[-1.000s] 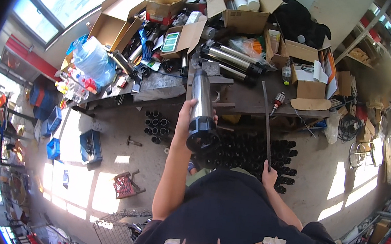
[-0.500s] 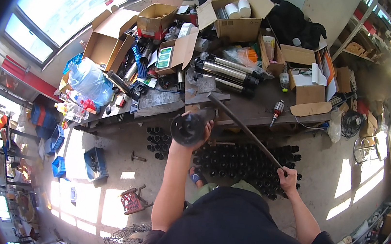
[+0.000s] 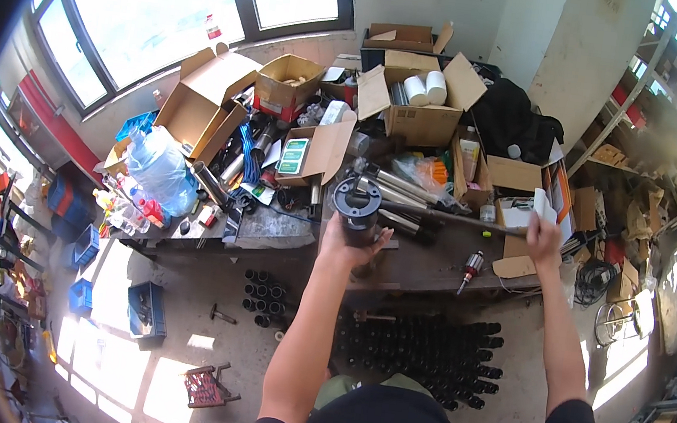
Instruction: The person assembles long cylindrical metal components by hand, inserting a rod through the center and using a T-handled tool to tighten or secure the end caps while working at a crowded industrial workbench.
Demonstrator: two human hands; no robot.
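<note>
My left hand (image 3: 348, 249) is wrapped round a black cylindrical housing (image 3: 356, 203), held over the front edge of the workbench. The housing's round flanged end, with holes in it, faces up. Off to the right, my raised right hand (image 3: 544, 241) is closed round the end of a long dark metal bar (image 3: 472, 222). The bar runs nearly level leftward to beside the housing. Whether its far end touches the housing I cannot tell. Behind lie several shiny metal tubes (image 3: 399, 188) on the bench. A red and silver motor armature (image 3: 474, 266) lies on the bench below the bar.
Cardboard boxes crowd the bench back, one with white rolls (image 3: 425, 93). A large clear plastic bag (image 3: 159, 168) is at the left end. Rows of black cylindrical parts (image 3: 422, 353) stand on the floor below. A hammer (image 3: 221, 314), blue crate (image 3: 146, 310) and folding stool (image 3: 209, 386) are further left.
The view has tilted up. My right hand has risen, swinging the bar from a slant to nearly level. In my left hand the housing has turned, its flanged end now upward.
</note>
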